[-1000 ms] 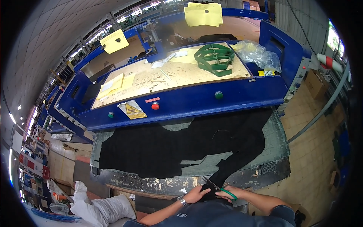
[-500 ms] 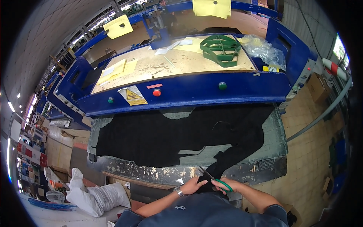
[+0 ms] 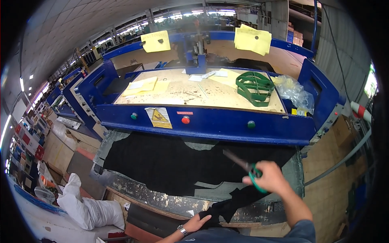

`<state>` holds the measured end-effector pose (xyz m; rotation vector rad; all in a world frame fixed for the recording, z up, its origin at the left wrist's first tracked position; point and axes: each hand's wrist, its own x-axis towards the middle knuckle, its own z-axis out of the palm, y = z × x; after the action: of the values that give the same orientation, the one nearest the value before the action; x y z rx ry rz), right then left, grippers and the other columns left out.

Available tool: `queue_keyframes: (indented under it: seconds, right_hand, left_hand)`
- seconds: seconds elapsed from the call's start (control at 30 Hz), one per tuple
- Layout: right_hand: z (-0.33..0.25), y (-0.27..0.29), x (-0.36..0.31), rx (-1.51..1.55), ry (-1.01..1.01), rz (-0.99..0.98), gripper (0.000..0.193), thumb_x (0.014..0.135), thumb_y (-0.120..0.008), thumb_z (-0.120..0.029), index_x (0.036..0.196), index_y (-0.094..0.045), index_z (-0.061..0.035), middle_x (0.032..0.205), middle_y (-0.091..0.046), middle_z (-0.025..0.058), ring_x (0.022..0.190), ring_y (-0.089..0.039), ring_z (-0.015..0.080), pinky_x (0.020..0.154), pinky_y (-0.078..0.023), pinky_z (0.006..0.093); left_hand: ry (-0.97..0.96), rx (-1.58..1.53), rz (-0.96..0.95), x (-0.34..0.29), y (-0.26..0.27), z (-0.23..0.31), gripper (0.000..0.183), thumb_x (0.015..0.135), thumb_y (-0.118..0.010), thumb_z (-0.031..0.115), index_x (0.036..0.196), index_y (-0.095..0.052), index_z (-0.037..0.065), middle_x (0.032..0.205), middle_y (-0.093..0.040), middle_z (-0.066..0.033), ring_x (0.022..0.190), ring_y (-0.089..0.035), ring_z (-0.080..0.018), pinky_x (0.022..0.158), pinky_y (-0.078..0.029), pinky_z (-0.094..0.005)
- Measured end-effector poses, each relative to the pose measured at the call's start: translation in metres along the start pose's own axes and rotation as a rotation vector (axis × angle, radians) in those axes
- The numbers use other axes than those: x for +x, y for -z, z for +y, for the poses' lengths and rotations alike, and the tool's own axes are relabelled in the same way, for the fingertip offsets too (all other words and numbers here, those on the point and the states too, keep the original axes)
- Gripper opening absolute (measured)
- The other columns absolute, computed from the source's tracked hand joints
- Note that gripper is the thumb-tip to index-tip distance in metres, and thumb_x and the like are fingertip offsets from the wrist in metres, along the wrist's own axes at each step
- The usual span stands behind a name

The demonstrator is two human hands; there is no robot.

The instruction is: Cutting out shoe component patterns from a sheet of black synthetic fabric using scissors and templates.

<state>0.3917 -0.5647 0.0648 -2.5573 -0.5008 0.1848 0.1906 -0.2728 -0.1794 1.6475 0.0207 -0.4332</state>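
Observation:
My right hand (image 3: pixel 270 176) is raised above the press bed, closed round the green handles of a pair of scissors (image 3: pixel 238 160). The blades point up and to the left, over a large black sheet of soft, leather-like material (image 3: pixel 162 164). Near the front edge my left hand (image 3: pixel 197 222), with a metal watch at its wrist, grips a narrow black tail of that sheet. The tail runs from the bed over the front edge, and its end at my body is partly hidden. The sheet's far side lies beneath the blue press beam (image 3: pixel 214 127).
On the press's wooden top lie a green cutting die (image 3: pixel 255 88), yellow papers (image 3: pixel 148 86) and clear plastic (image 3: pixel 295 95). Red and green buttons line the beam. The worn bed edge (image 3: pixel 142 190) fronts the sheet. A stuffed white sack (image 3: pixel 95 212) lies at left, a cardboard box (image 3: pixel 343 131) at right.
My right hand has lifted the scissors up and away from my left hand, out over the sheet. My left hand still grips the black tail. The head view has tilted upward.

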Motion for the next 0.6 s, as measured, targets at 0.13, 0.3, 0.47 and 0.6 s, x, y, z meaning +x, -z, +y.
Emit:
queue_keyframes:
  seconds: [0.13,0.3,0.47,0.6]
  right_hand:
    - [-0.039,0.062,0.110,-0.100,0.079,0.193,0.066,0.075,-0.087,-0.056,0.086,-0.070,0.0068,0.094,-0.069,0.0280,0.090,-0.070,0.0428,0.080,-0.054,0.0490]
    - [-0.036,0.070,0.270,-0.249,-0.018,0.217,0.046,0.084,-0.080,-0.035,0.106,-0.075,0.0048,0.112,-0.072,0.0288,0.110,-0.069,0.0421,0.095,-0.057,0.0464]
    - [-0.013,0.050,0.356,-0.279,-0.185,0.200,0.046,0.083,-0.081,-0.027,0.118,-0.073,0.0014,0.128,-0.068,0.0266,0.119,-0.067,0.0396,0.099,-0.056,0.0455]
    - [-0.033,0.040,0.347,-0.259,-0.214,0.243,0.040,0.083,-0.081,-0.017,0.117,-0.072,0.0017,0.124,-0.069,0.0249,0.120,-0.066,0.0396,0.098,-0.056,0.0458]
  left_hand:
    - [0.037,0.016,0.248,-0.034,0.002,0.014,0.043,0.103,-0.066,0.039,0.126,-0.062,0.003,0.116,-0.070,-0.0129,0.105,-0.064,-0.0191,0.096,-0.052,-0.0387]
    - [0.068,-0.180,0.806,-0.100,0.006,-0.014,0.050,0.090,-0.083,0.033,0.120,-0.068,-0.005,0.106,-0.070,-0.0113,0.096,-0.064,-0.0208,0.085,-0.053,-0.0400]
    - [0.001,-0.239,1.101,-0.148,0.005,-0.003,0.039,0.091,-0.081,0.028,0.110,-0.070,-0.004,0.105,-0.072,-0.0123,0.095,-0.065,-0.0212,0.085,-0.054,-0.0387]
    - [-0.049,-0.160,1.118,-0.160,0.030,-0.002,0.033,0.093,-0.078,0.024,0.104,-0.069,-0.005,0.102,-0.072,-0.0117,0.093,-0.065,-0.0217,0.082,-0.054,-0.0386]
